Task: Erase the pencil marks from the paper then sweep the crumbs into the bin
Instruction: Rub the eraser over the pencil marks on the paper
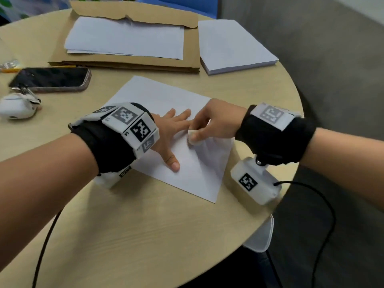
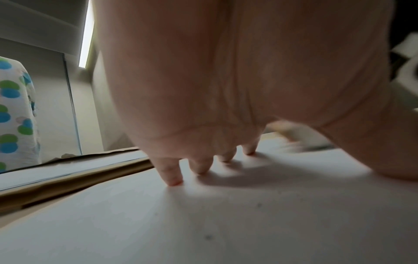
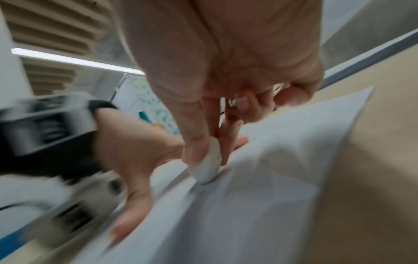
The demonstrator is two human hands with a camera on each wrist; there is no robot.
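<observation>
A white sheet of paper (image 1: 187,163) lies on the round wooden table (image 1: 145,225). My left hand (image 1: 174,132) lies flat on the sheet with spread, straight fingers, holding it down; the left wrist view shows its fingertips (image 2: 174,180) pressing the paper (image 2: 203,223). My right hand (image 1: 212,123) pinches a small white eraser (image 1: 194,138) and presses it on the paper beside my left fingers. In the right wrist view the eraser (image 3: 208,167) sits between thumb and fingers, touching the sheet (image 3: 260,187). A few tiny dark specks (image 2: 208,237) lie on the paper. No bin is in view.
A black phone (image 1: 52,79) and a white earbud case with keys (image 1: 18,106) lie at the left. A brown envelope with loose sheets (image 1: 128,38) and a paper stack (image 1: 234,46) sit at the back. The table's edge curves close on the right.
</observation>
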